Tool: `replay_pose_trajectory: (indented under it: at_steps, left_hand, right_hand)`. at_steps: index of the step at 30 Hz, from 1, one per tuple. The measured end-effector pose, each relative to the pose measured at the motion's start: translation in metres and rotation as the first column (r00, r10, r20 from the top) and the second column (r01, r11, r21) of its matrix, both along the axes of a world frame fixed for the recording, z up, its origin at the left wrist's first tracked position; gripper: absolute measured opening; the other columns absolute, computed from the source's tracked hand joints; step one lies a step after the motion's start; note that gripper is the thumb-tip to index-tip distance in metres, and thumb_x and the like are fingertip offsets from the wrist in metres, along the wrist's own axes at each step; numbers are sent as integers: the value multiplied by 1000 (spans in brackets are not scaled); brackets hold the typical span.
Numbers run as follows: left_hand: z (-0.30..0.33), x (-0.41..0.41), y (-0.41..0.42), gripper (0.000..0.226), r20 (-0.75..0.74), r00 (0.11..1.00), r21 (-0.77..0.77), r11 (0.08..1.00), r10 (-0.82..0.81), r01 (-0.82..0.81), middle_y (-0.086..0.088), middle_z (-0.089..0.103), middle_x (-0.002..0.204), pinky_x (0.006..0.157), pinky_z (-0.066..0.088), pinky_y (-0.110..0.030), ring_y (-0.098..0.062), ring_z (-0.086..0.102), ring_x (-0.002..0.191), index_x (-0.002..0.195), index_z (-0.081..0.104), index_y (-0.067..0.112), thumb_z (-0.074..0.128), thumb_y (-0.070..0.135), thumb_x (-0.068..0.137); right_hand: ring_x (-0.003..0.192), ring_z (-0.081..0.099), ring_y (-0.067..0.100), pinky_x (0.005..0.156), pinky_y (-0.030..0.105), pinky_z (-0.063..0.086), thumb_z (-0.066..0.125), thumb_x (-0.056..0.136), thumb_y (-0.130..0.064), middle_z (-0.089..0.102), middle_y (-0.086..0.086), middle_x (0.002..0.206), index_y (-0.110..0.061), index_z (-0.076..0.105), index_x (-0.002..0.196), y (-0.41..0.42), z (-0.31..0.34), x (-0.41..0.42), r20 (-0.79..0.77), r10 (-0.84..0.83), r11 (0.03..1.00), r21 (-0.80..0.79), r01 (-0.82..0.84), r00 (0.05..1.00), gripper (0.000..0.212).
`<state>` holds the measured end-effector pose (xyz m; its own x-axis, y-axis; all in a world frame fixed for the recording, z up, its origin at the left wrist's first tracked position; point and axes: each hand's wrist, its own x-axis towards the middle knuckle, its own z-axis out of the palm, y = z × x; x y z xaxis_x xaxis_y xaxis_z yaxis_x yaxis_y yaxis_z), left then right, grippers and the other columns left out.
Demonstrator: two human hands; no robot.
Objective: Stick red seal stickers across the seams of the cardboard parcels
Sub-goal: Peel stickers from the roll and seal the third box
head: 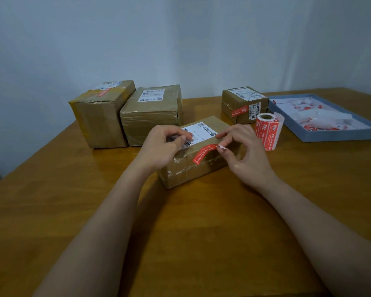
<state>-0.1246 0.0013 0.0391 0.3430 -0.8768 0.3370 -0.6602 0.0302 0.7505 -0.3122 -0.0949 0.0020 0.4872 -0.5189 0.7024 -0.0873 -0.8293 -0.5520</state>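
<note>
A small cardboard parcel (201, 168) with a white shipping label lies in the middle of the table. A red seal sticker (202, 154) arches over its near top edge, its lower end touching the box. My right hand (247, 153) pinches the sticker's upper end by a white tab. My left hand (163, 144) rests on the parcel's left top, fingers curled and pressing on the label; it grips nothing I can make out. A roll of red stickers (268, 130) stands just right of the parcel.
Two bigger parcels (101, 116) (152, 112) stand at the back left, a small sealed one (243, 103) at the back right. A blue tray (330, 137) of peeled backing scraps lies at the far right. The wooden table (191, 232) meets a white wall.
</note>
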Motion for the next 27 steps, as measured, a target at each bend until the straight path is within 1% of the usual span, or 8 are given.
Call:
replay_pose_trajectory:
  at_steps: [2,4,6,9,10,17,21,27]
  left_hand:
    - [-1,0,0,22,-8,1000,1,1000,6,-6,1,70,108,86,51,-33,-18,61,104,98,75,20,55,13,96]
    - [0,-1,-1,22,-14,1000,2,1000,15,-15,1,70,109,86,51,-31,-17,61,103,97,75,21,55,13,96]
    - [0,0,-1,22,-19,1000,-2,1000,9,-9,1,70,108,84,50,-26,-15,61,103,97,75,20,55,12,96]
    - [0,0,-1,22,-9,1000,-1,1000,-2,2,5,69,108,76,46,-11,-4,59,98,98,75,18,55,12,96]
    - [-1,0,-1,21,-11,1000,0,1000,-5,5,7,69,107,74,45,-9,0,58,95,99,75,18,55,12,96]
    - [-1,0,-1,21,-33,999,1,1000,-21,21,17,65,98,71,41,-6,12,54,89,101,75,16,55,12,96]
    - [-2,1,-1,21,-22,1000,7,1000,-23,23,15,65,99,72,42,-9,10,53,90,102,75,16,55,13,96]
    - [-3,3,-2,21,-18,999,12,999,-32,32,12,67,104,73,41,-10,8,54,93,102,75,16,55,13,96]
  right_hand:
    - [108,50,10,89,6,31,67,81,-12,65,-8,100,-20,63,80,2,-1,1,8,-11,1000,15,11,1000,9]
    - [109,50,10,89,6,30,68,82,-9,65,-8,100,-19,63,79,5,-3,1,13,-32,999,34,31,999,12]
    - [109,49,10,89,5,29,68,82,-8,64,-8,101,-20,63,79,9,-5,0,8,-48,998,42,48,999,13]
    - [110,48,11,89,5,27,69,81,-8,63,-9,103,-21,64,80,15,-5,-1,10,-79,996,40,78,997,14]
    - [111,48,11,89,5,27,70,81,-8,63,-9,103,-21,64,80,16,-5,-2,16,-85,996,42,85,996,15]
    - [112,47,11,89,12,31,69,82,-9,62,-10,106,-19,66,80,20,-5,-2,25,-97,989,110,94,995,11]
    - [111,48,12,88,15,33,68,82,-7,62,-9,105,-21,63,79,20,-6,-3,43,-94,990,112,89,995,15]
    - [111,48,10,87,13,33,67,83,-8,62,-9,106,-21,63,80,18,-8,-2,38,-87,991,102,83,995,13]
